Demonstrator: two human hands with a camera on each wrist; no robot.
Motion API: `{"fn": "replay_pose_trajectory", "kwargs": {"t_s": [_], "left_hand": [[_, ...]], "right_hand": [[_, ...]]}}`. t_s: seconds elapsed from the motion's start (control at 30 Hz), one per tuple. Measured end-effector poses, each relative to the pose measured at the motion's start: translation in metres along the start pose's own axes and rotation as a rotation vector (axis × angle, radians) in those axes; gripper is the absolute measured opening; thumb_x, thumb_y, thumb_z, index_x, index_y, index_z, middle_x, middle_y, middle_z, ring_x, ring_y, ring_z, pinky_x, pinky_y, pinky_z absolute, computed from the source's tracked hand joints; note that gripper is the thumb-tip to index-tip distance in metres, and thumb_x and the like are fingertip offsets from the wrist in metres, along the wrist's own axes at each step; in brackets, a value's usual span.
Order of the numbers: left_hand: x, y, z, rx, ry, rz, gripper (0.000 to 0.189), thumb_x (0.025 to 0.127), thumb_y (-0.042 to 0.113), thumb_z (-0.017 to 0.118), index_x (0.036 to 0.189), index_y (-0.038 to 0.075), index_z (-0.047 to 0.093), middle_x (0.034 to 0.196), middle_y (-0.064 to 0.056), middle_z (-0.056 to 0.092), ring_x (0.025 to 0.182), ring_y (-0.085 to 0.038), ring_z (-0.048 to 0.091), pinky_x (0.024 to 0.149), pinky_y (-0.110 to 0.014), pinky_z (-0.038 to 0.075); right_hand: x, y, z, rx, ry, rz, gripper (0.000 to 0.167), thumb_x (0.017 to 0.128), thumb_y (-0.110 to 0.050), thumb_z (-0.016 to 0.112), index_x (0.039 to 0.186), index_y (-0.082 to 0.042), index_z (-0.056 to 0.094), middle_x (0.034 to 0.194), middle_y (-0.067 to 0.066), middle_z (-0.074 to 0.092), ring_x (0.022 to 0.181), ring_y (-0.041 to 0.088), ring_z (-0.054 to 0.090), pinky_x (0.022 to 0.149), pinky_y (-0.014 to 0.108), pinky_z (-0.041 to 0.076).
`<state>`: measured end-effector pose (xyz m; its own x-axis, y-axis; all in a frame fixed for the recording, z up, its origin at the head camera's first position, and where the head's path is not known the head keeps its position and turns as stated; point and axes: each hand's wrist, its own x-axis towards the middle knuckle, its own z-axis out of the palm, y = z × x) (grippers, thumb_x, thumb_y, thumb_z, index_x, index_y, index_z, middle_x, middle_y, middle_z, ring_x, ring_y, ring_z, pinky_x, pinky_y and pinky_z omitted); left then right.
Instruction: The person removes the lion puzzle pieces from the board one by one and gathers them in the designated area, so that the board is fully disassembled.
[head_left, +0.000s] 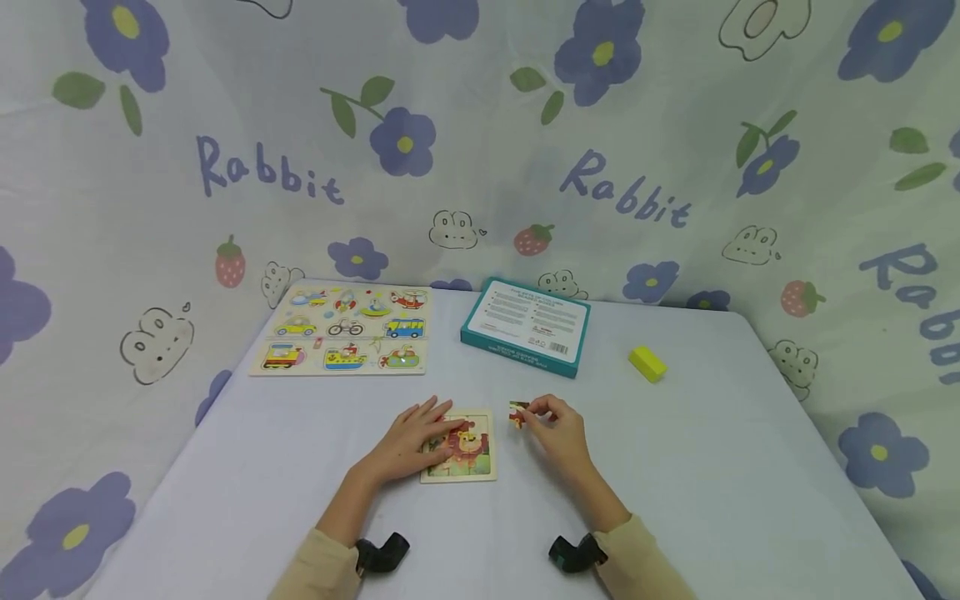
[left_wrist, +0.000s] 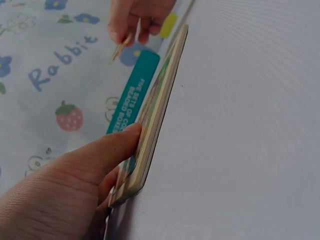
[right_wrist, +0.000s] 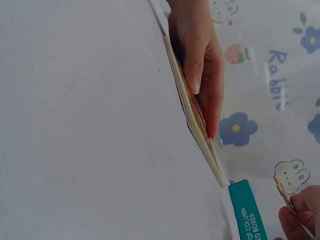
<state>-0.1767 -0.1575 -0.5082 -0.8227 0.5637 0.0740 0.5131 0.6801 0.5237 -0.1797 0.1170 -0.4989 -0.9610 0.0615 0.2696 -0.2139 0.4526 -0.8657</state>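
A small wooden jigsaw puzzle [head_left: 492, 450] with a lion picture lies flat in its pale frame near the table's front. My left hand [head_left: 411, 440] rests on its left part with fingers spread, covering some of the picture. In the left wrist view, the thumb of the left hand [left_wrist: 75, 180] lies over the edge of the puzzle's frame [left_wrist: 165, 105]. Just right of the puzzle, my right hand [head_left: 558, 437] pinches a jigsaw piece [head_left: 516, 410] between thumb and fingers. The right wrist view shows this piece [right_wrist: 282, 192] edge-on, raised over the table.
A wooden board with vehicle pictures [head_left: 363, 335] lies at the back left. The teal and white box [head_left: 528, 325] sits at the back middle, with a yellow block [head_left: 648, 364] to its right. Behind the table [head_left: 712, 467] hangs a flowered curtain [head_left: 480, 167].
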Motion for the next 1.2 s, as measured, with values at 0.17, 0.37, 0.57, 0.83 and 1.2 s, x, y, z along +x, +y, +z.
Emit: {"fn": "replay_pose_trajectory", "kwargs": {"t_s": [0.17, 0.37, 0.57, 0.83, 1.2], "left_hand": [[-0.001, -0.001, 0.001, 0.009, -0.01, -0.004, 0.05, 0.088, 0.045, 0.055, 0.133, 0.023, 0.051, 0.148, -0.003, 0.029, 0.138, -0.027, 0.015, 0.109, -0.05, 0.013], [-0.001, -0.001, 0.002, 0.005, -0.008, 0.0, 0.051, 0.088, 0.046, 0.055, 0.132, 0.022, 0.051, 0.148, -0.003, 0.03, 0.138, -0.027, 0.015, 0.109, -0.05, 0.012], [0.0, -0.001, 0.001, -0.002, 0.003, 0.021, 0.05, 0.088, 0.045, 0.055, 0.132, 0.022, 0.052, 0.147, -0.005, 0.031, 0.137, -0.03, 0.017, 0.108, -0.052, 0.014], [0.0, -0.005, 0.003, 0.007, 0.006, 0.014, 0.05, 0.088, 0.046, 0.055, 0.132, 0.023, 0.051, 0.147, -0.004, 0.03, 0.137, -0.028, 0.016, 0.108, -0.051, 0.014], [0.001, -0.003, 0.001, 0.003, -0.004, 0.009, 0.051, 0.087, 0.046, 0.055, 0.133, 0.023, 0.051, 0.148, -0.003, 0.029, 0.138, -0.027, 0.015, 0.109, -0.05, 0.012]], "right_hand": [[-0.001, -0.001, -0.015, -0.021, -0.008, 0.055, 0.009, 0.079, -0.012, 0.072, 0.079, -0.012, 0.063, 0.081, -0.001, 0.061, 0.079, 0.018, 0.052, 0.067, 0.027, 0.042], [0.003, 0.009, -0.03, -0.038, -0.035, 0.088, 0.008, 0.08, -0.013, 0.07, 0.08, -0.012, 0.062, 0.084, 0.001, 0.06, 0.083, 0.019, 0.05, 0.071, 0.031, 0.042], [0.004, 0.018, -0.042, -0.067, -0.04, 0.077, 0.008, 0.081, -0.012, 0.07, 0.082, -0.011, 0.062, 0.085, 0.002, 0.061, 0.085, 0.019, 0.052, 0.075, 0.033, 0.044], [0.005, 0.024, -0.048, -0.134, 0.008, 0.093, 0.008, 0.08, -0.012, 0.07, 0.082, -0.009, 0.062, 0.085, 0.004, 0.059, 0.085, 0.02, 0.052, 0.074, 0.034, 0.045], [0.005, 0.033, -0.05, -0.24, 0.05, 0.058, 0.008, 0.076, -0.01, 0.071, 0.079, -0.009, 0.064, 0.08, 0.003, 0.061, 0.079, 0.02, 0.052, 0.064, 0.031, 0.041]]}}
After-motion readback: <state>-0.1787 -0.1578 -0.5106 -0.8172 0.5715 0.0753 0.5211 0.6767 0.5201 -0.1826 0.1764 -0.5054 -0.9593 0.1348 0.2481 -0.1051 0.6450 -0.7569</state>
